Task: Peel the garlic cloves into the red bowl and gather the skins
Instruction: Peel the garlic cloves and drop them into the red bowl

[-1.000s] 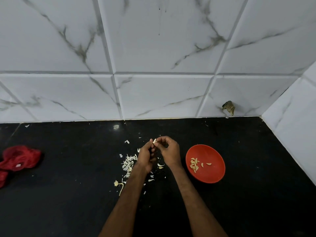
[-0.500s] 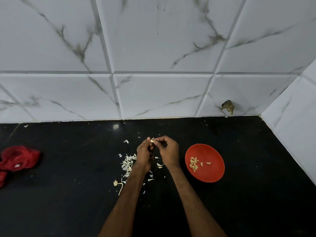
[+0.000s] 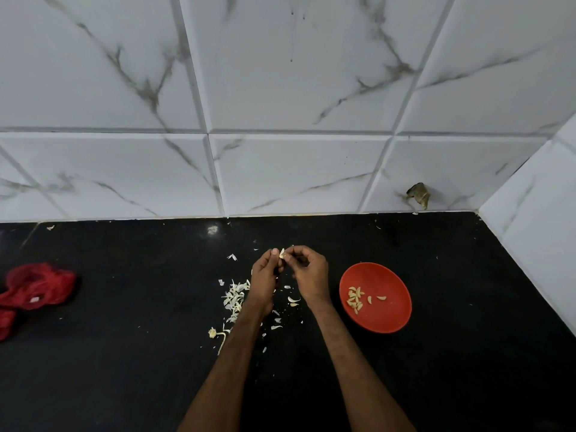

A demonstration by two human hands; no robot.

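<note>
Fingertips (image 3: 275,251) hide most of the garlic clove (image 3: 282,253)

Over the last second both hands crept a little farther from the person, toward the tiled wall (image 3: 280,169). The left hand (image 3: 265,275) rose slightly more than the right hand (image 3: 310,272), so its thumb tip came almost level with the right fingertips. The garlic clove (image 3: 282,252) pinched between them travelled along with the hands. The gap between the two hands narrowed a touch around the clove. Whether more of the clove was bared was too small to tell.
</note>
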